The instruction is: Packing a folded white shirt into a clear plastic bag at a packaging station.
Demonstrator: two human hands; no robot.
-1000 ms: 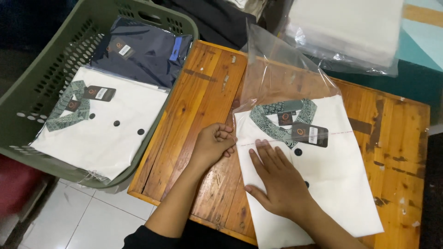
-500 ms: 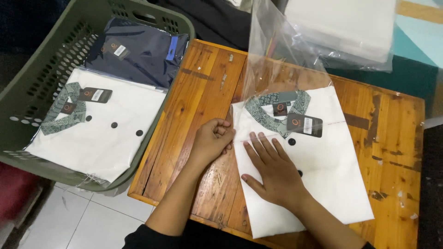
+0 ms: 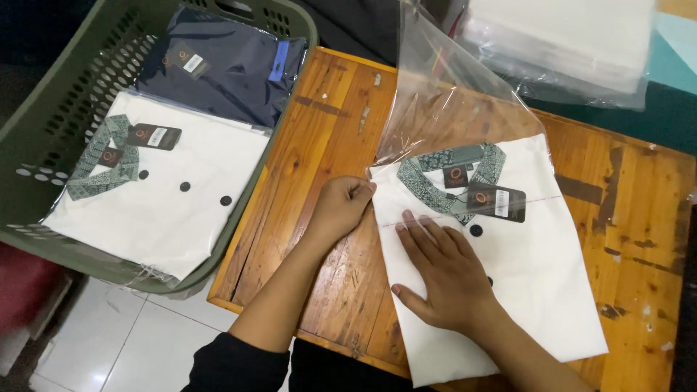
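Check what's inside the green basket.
The green basket holds a bagged folded white shirt with a patterned collar and dark tag, and a folded navy garment behind it. Anything underneath them is covered.

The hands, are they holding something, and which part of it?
The left hand pinches the left edge of the clear plastic bag near the white shirt's collar. The right hand lies flat on the shirt, gripping nothing.
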